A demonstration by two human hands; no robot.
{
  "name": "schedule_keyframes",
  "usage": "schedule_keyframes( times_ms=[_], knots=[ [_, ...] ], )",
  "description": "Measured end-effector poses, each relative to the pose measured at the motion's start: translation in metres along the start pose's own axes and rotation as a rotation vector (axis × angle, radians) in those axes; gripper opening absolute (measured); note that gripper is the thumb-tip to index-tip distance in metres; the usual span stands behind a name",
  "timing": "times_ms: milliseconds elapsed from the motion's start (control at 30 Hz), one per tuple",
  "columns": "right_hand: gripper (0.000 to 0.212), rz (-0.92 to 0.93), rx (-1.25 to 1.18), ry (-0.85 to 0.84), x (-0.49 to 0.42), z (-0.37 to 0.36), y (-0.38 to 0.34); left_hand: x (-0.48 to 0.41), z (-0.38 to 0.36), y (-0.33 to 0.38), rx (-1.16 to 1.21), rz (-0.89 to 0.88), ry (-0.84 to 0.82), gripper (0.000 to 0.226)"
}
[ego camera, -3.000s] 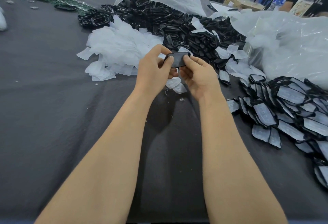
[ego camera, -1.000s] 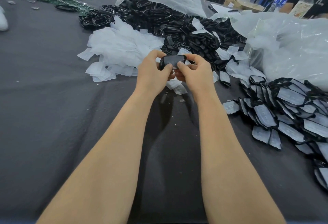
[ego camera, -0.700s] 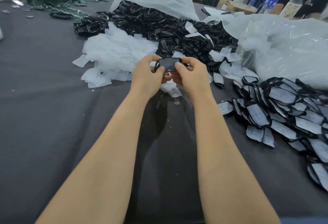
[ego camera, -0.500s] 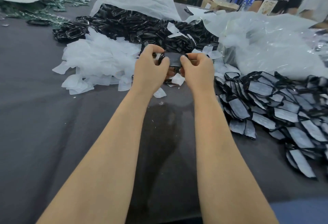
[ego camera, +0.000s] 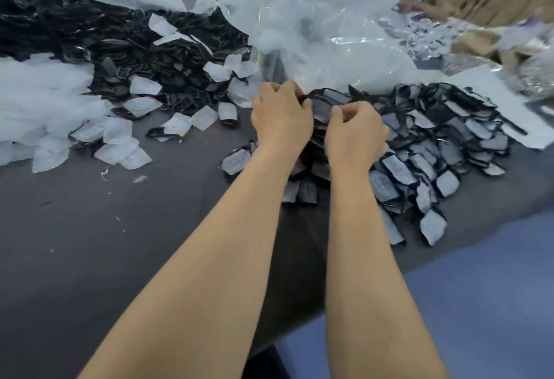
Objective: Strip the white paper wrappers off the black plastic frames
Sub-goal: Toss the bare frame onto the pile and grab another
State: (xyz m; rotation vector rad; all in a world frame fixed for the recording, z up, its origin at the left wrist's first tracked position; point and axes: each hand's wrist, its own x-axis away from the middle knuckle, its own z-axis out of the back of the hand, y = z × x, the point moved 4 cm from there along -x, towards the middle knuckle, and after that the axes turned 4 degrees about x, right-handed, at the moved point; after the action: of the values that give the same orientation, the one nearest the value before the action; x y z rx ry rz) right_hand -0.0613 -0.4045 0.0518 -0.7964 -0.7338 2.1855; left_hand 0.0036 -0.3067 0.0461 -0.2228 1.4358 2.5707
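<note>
The left hand [ego camera: 281, 117] and right hand [ego camera: 355, 135] both grasp one black frame [ego camera: 325, 104], the wrapped pile [ego camera: 449, 144] lying at three o'clock.

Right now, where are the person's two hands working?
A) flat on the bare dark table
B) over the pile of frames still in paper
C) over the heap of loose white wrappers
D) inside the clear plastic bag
B: the left hand and right hand together grip a frame above the pile of wrapped frames, while the heap of white wrappers lies well off to one side.
</note>
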Motion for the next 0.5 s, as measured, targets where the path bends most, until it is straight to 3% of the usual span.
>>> schedule_keyframes(
  times_ms=[133, 267, 400, 500],
  knots=[
    [0.025, -0.005, 0.031, 0.060, -0.002, -0.005, -0.002, -0.004, -0.005, 0.000, -0.005, -0.016, 0.029, 0.026],
    [0.025, 0.047, 0.009, 0.159, 0.002, -0.005, -0.009, -0.005, 0.000, -0.003, 0.186, -0.001, 0.024, 0.028],
    [0.022, 0.151, -0.053, 0.224, 0.020, -0.011, -0.033, -0.003, 0.025, -0.009, 0.319, -0.025, 0.097, 0.024],
    [0.017, 0.263, -0.178, 0.177, 0.042, -0.024, -0.067, -0.001, 0.062, -0.026, 0.398, 0.000, 0.186, 0.021]
  ],
)
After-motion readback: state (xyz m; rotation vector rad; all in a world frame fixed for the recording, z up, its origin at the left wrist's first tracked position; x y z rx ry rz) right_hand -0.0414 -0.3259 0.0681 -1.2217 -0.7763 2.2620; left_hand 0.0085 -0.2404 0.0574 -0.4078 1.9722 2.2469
